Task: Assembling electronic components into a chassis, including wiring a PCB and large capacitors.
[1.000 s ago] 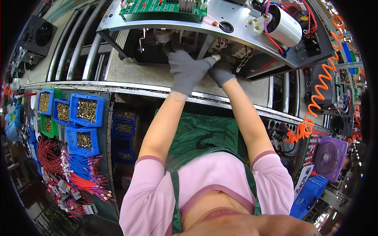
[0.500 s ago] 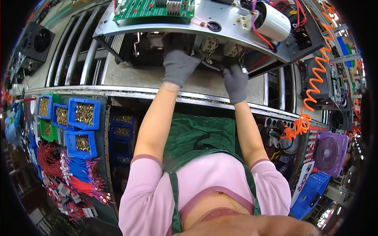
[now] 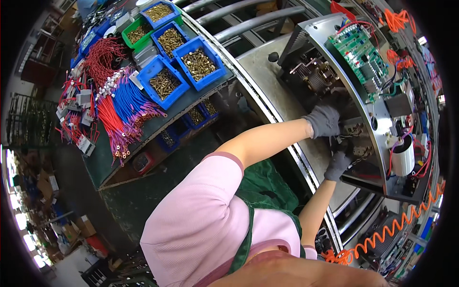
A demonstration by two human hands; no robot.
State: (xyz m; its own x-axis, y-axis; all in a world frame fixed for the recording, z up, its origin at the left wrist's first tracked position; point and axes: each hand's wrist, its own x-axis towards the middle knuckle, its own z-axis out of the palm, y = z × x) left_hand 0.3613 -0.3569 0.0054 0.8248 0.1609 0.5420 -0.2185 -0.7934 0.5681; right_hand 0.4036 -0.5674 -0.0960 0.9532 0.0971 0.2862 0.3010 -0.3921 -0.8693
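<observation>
A metal case (image 3: 379, 109) stands at the right of the frame, on a pale counter (image 3: 260, 64) set between rollers (image 3: 258, 21). Both gloved hands are placed at its open side. The left hand (image 3: 325, 121) is put into the opening, with its fingertips lost in shadow; how far its grip is closed, and on what, cannot be told. The right hand (image 3: 338, 166) is held just below it, fingers bent inward near some twisted wires (image 3: 362, 160); whether anything is held in that grip cannot be told either.

Several mishaps could be caused by the tight, dark space. A wire could be snagged or tugged loose by a glove, or pinched against the metal edge, if the fingers are moved without a clear view. The coil (image 3: 318, 79) farther up inside could be knocked if the left hand is pushed that way. The green board (image 3: 358, 60) and white cylinder (image 3: 403, 158) on top could be jarred if the case is shoved.

The open side of the case is turned toward the lower left. Its long axis is slanted from the upper right-centre down to the lower right, with the green board toward the upper end and the white cylinder toward the lower.
</observation>
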